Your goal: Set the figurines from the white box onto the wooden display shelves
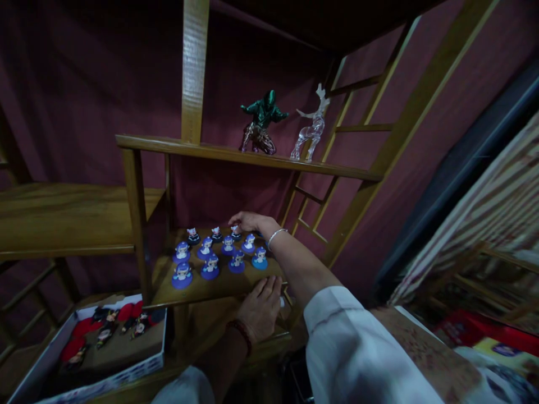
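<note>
At the back of the lower shelf [162, 292], my right hand [249, 221] has its fingers curled down over a small black-and-white figurine [236, 232], the rightmost of the back row. Beside it stand two similar figurines, one in the middle [216, 234] and one at the left [192, 235]. In front of these are two rows of purple and blue figurines on round bases, among them a light-blue one [260, 258] near my right wrist. My left hand [261, 307] lies on the shelf's front edge, fingers stretched out, holding nothing I can see.
On the shelf above stand a green-jacketed crouching figure [264, 120] and a clear deer figurine [311, 132]. An open box [147, 367] with several dark and red figurines sits lower left. A wooden post [137, 224] borders the shelf; lattice slats [309, 227] stand at the right.
</note>
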`<state>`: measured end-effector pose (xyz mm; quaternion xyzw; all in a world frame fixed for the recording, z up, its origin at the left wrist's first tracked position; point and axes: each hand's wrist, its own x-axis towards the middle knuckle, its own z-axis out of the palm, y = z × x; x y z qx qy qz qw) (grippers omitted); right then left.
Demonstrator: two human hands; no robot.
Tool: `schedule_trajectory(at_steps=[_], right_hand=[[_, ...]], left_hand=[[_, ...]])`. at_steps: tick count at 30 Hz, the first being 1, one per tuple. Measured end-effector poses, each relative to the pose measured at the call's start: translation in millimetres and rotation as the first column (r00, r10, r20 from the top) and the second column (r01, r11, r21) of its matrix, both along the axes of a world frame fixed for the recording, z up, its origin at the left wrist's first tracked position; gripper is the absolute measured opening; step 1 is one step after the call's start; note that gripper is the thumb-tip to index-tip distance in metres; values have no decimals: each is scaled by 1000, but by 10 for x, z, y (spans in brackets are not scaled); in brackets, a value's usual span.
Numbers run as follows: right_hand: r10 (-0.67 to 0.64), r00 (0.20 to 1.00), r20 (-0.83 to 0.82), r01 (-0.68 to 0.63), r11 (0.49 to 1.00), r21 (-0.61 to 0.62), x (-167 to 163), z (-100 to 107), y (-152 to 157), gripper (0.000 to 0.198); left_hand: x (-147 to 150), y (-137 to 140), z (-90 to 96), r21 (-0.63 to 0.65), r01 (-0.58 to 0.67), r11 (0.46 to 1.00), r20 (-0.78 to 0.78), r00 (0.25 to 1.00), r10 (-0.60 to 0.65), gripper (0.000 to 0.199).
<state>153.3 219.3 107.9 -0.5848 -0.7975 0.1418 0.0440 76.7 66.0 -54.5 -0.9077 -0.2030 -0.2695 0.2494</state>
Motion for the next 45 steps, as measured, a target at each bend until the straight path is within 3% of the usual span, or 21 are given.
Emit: schedule_trajectory(at_steps=[12, 20, 29, 41, 45], right_hand=[[35, 981, 193, -41, 999, 23, 61, -84, 46, 18], [-16, 970, 244, 5, 999, 45, 143, -22, -2, 21], [-53, 954, 295, 46, 998, 31, 163, 28, -19, 24], [-79, 959, 272, 71, 997, 41, 169, 29, -84, 23], [-77, 971, 227, 63, 996, 66, 205, 0, -58, 34]], left_hand=[[34, 48, -43, 63, 22, 998, 22, 999, -24, 41], [57, 60, -67, 15, 29, 999, -1, 1000, -29, 41], [73, 61, -86, 54, 32, 998, 54, 998, -35, 38], [75, 62, -86, 26, 32, 999, 24, 999, -33, 39], [75, 68, -100, 8, 34, 999, -3, 999, -34, 41]])
